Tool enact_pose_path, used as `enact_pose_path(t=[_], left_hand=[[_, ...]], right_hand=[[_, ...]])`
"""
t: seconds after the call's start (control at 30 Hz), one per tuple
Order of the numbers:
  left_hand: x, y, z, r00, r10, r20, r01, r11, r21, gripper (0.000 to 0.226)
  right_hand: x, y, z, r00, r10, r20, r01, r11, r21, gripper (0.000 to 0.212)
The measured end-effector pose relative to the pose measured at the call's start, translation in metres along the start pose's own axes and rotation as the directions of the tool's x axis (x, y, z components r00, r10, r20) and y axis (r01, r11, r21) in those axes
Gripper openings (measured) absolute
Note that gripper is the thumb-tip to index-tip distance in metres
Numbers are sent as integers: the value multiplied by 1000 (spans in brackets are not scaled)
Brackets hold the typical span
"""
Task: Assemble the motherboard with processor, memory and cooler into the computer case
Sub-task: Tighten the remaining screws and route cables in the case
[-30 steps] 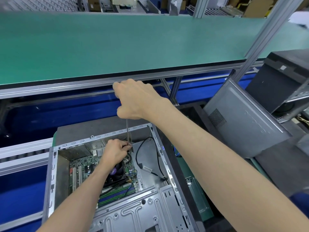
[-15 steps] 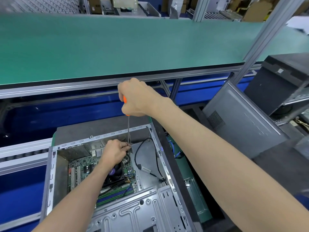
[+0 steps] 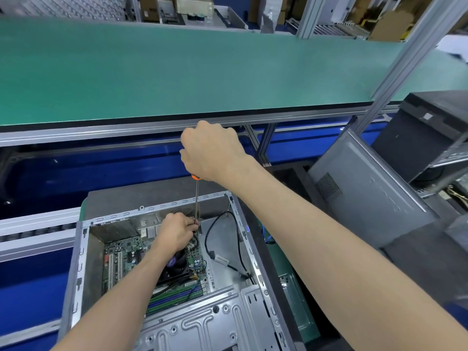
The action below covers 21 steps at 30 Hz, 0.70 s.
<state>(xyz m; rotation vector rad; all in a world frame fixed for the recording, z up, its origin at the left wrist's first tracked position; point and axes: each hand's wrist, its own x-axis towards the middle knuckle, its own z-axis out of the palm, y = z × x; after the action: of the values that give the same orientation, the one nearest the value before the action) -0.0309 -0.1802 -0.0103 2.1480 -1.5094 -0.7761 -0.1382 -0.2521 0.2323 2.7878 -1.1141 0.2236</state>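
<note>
An open grey computer case [image 3: 76, 262] lies below me with the green motherboard [image 3: 121, 259] inside it. A black cooler fan [image 3: 177, 262] sits on the board, partly hidden by my left forearm. Memory sticks [image 3: 174, 297] run along the board's near edge. My right hand [image 3: 210, 150] grips the orange handle of a long screwdriver [image 3: 196, 198] held upright over the case. Down inside the case my left hand [image 3: 177, 231] pinches the lower end of the shaft near the board's far right corner. The tip is hidden.
A black cable [image 3: 228, 249] loops across the case floor right of the board. A grey side panel [image 3: 367, 188] leans against a black case [image 3: 425, 130] at right. A green bench top [image 3: 177, 72] runs across behind, and a metal drive cage [image 3: 202, 325] covers the case's near end.
My right hand has turned slightly on the screwdriver handle and the orange shows lower below the fist. My left hand stays on the shaft.
</note>
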Motion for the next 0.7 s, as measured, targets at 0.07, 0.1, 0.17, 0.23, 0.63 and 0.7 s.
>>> enact_pose_path(t=[0.07,0.1,0.17,0.23,0.63,0.7], left_hand=[[-1,2,-1,1000,1,-5,-1,1000,7,17],[-2,2,-1,1000,2,-6,-2,1000,13,17],[-2,2,0,1000,-5,-11,5,1000,12,17],[-1,0,0,1000,-12,-10,12,1000,11,17],[3,-1,1,999,-28,22,27,999,33,17],[4,-2,2,999,-30,27,28,998,50,18]], right_hand=[[0,1,-1,999,-22,-36,20,999,-51,22],[0,3,-3,999,-42,7,42,999,-13,19],[1,6,-8,987,-89,133,68,985,157,22],[0,5,-10,978,-101,185,47,960,276,27],[2,0,-11,981,-106,165,63,967,245,26],[3,-1,-11,986,-66,156,21,962,272,15]])
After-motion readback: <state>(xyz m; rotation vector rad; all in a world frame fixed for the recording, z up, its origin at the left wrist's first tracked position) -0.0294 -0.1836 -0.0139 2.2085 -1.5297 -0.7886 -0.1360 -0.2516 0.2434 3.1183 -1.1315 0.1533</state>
